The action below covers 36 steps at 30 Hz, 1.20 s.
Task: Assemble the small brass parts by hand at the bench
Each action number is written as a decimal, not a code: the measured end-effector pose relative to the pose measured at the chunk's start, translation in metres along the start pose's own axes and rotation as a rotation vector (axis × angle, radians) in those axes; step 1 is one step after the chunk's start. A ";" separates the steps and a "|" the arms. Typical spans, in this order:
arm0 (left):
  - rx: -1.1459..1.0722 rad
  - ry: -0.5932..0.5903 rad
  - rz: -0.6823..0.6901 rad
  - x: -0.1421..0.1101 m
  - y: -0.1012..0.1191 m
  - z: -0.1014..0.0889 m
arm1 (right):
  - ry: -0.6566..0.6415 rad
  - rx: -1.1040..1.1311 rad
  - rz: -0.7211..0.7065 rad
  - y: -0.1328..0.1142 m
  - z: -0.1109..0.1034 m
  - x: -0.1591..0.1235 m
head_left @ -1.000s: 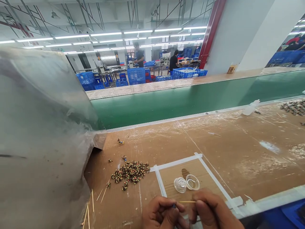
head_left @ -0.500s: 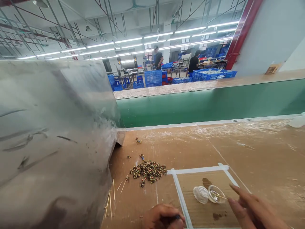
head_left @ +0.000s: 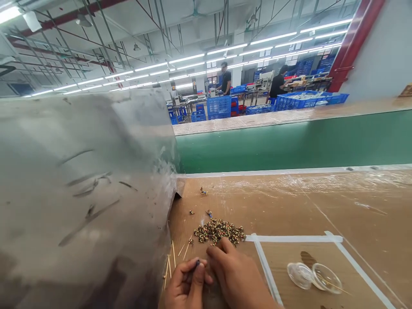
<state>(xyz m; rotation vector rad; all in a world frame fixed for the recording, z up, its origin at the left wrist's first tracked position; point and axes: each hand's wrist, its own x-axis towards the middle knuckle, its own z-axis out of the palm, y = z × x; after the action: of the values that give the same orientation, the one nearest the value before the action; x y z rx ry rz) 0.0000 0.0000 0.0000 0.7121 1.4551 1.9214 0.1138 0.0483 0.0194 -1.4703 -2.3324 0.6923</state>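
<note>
My left hand (head_left: 188, 283) is closed, pinching a small dark blue piece (head_left: 198, 262) between thumb and fingers. Close beside it on the right is my right hand (head_left: 236, 272), fingers bent and drawn together at the near edge of a pile of small black-and-yellow figure parts (head_left: 220, 231). Its fingertips are mostly hidden, so anything in them does not show. Beyond the pile lie a small blue-legged figure (head_left: 209, 213), another little figure (head_left: 203, 191) and a loose part (head_left: 192, 212).
Thin wooden sticks (head_left: 174, 254) lie left of my hands, beside a large metal panel (head_left: 96, 193). On the right, a taped cardboard area (head_left: 289, 249) holds a clear lid (head_left: 299, 275) and a small clear cup (head_left: 326, 278) with a stick in it. A green belt (head_left: 289, 146) runs behind.
My right hand has left the clear cup, moving left to the pile beside my left hand. The stick remains in the cup. The view has shifted left.
</note>
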 end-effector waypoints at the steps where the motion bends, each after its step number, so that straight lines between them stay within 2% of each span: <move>1: -0.007 -0.003 0.000 0.000 0.000 0.000 | -0.025 -0.019 0.011 -0.003 -0.001 0.005; 10: -0.027 -0.006 -0.021 -0.002 0.002 0.002 | -0.131 -0.026 -0.003 -0.003 -0.016 0.013; 18: 0.077 -0.094 -0.022 -0.003 0.003 -0.003 | -0.146 0.028 0.013 -0.001 -0.027 0.002; 26: 0.113 -0.123 -0.026 -0.003 0.003 -0.004 | -0.108 0.145 -0.001 0.020 -0.025 -0.011; 36: 0.156 -0.143 -0.006 -0.002 -0.001 -0.003 | -0.044 0.197 -0.024 0.023 -0.006 -0.010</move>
<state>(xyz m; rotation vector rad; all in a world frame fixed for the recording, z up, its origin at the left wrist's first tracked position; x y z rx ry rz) -0.0007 -0.0033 -0.0023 0.8958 1.5260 1.7284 0.1386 0.0485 0.0125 -1.3510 -2.2361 0.9276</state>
